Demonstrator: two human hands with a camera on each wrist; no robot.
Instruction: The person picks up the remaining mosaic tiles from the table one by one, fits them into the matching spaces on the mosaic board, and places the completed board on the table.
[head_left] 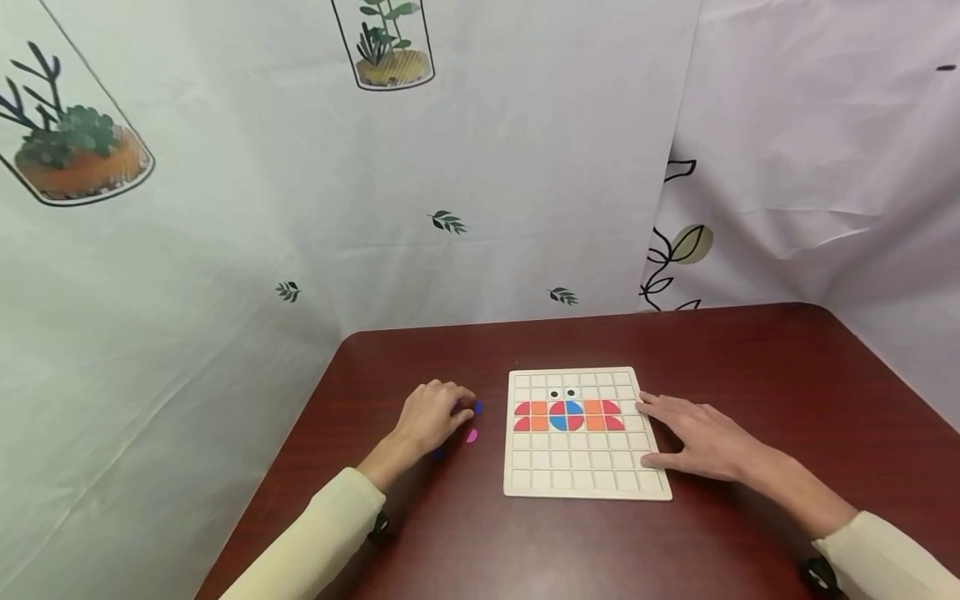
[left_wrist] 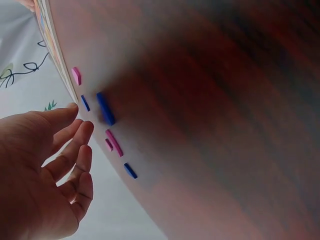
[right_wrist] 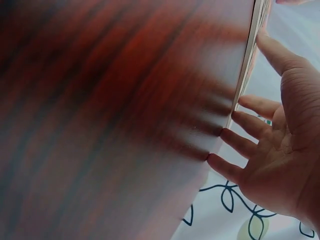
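Note:
My left hand [head_left: 431, 415] is over the table, left of a cream gridded board [head_left: 592, 461]. Its fingers are loosely bent, and in the left wrist view nothing shows between thumb and fingertips. Small blue pieces [left_wrist: 105, 109] and pink pieces [left_wrist: 115, 143] lie close to those fingertips. At the board's right edge rests my right hand [head_left: 705, 437], its fingers spread and fairly straight. Thumb and fingertips touch that edge. Across the board's upper half runs a row of red quarter-rounds, orange squares [head_left: 539, 416] and a blue-and-red circle [head_left: 566, 416], with two eye pieces [head_left: 563, 393] above.
The dark red wooden table [head_left: 585, 550] has rounded far corners. A pale cloth [head_left: 525, 167] printed with plants hangs behind it and along the left side. A pink piece [head_left: 472, 436] lies between my left hand and the board.

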